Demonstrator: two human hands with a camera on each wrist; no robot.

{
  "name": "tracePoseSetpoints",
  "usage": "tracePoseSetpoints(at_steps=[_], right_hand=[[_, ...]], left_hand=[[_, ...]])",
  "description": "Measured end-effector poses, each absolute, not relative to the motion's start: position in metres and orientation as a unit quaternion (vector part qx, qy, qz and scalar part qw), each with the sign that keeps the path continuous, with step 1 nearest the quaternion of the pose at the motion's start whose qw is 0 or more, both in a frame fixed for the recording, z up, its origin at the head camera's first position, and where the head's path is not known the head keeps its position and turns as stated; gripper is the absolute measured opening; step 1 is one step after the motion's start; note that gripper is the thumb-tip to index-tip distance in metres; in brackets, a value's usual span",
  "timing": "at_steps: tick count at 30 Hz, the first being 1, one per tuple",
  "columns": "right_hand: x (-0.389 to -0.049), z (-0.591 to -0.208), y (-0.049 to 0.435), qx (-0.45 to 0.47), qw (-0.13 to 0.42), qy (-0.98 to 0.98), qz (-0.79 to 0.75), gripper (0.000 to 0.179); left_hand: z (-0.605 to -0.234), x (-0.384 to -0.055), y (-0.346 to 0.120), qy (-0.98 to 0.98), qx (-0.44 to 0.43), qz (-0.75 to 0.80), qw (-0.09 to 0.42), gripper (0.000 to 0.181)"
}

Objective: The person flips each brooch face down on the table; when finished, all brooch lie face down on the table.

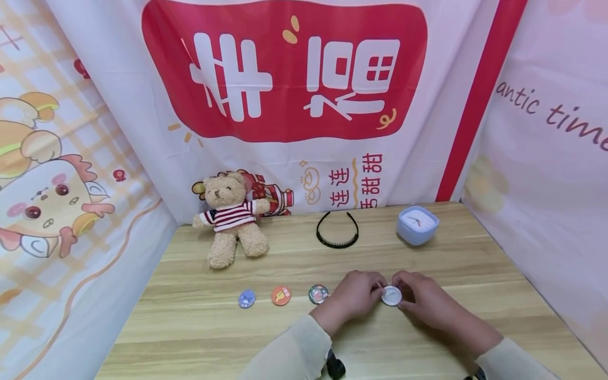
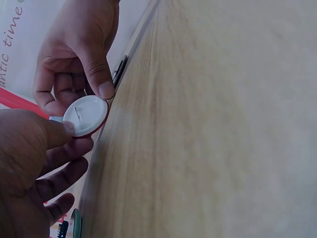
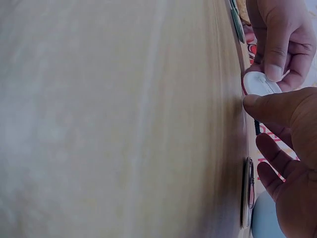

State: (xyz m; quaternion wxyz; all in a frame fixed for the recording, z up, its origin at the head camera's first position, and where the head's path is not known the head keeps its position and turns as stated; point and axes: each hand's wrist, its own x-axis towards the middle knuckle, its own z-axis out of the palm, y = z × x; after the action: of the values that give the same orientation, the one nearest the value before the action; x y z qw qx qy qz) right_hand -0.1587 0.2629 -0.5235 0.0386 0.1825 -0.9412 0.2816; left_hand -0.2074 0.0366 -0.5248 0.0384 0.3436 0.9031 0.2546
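Note:
A round pin badge [image 1: 391, 295] is held between both hands, its white back facing up and its thin metal pin [image 2: 78, 114] visible. My left hand [image 1: 357, 292] pinches one edge, with the thumb on the white back. On the opposite edge, the thumb and a finger of my right hand [image 1: 425, 297] grip the rim. A red edge shows under the badge in the left wrist view. Left of the hands, a dark green patterned badge [image 1: 318, 294], an orange badge [image 1: 281, 296] and a blue badge [image 1: 246, 298] lie in a row.
Farther back on the wooden table [image 1: 190, 332] are a teddy bear [image 1: 233, 221] in a striped shirt, a black toothed headband [image 1: 338, 244] and a blue alarm clock [image 1: 418, 226]. A flat dark-edged thing [image 3: 249, 193] lies near the right hand. Printed cloths hang behind and beside the table.

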Motion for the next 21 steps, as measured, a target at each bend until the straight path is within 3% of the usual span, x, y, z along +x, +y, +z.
tracePoseSetpoints(at_steps=[13,21], right_hand=[[-0.1594,-0.5251,0.2654,0.190,0.055,-0.941,0.276,0.039],[-0.1602,-0.5235,0.2646,0.180,0.047,-0.943,0.276,0.034]], left_hand=[[-0.5257,-0.2074,0.0387,0.895,0.350,0.273,0.053,0.033],[-0.5264,-0.2070,0.0395,0.898,0.360,0.251,0.041,0.035]])
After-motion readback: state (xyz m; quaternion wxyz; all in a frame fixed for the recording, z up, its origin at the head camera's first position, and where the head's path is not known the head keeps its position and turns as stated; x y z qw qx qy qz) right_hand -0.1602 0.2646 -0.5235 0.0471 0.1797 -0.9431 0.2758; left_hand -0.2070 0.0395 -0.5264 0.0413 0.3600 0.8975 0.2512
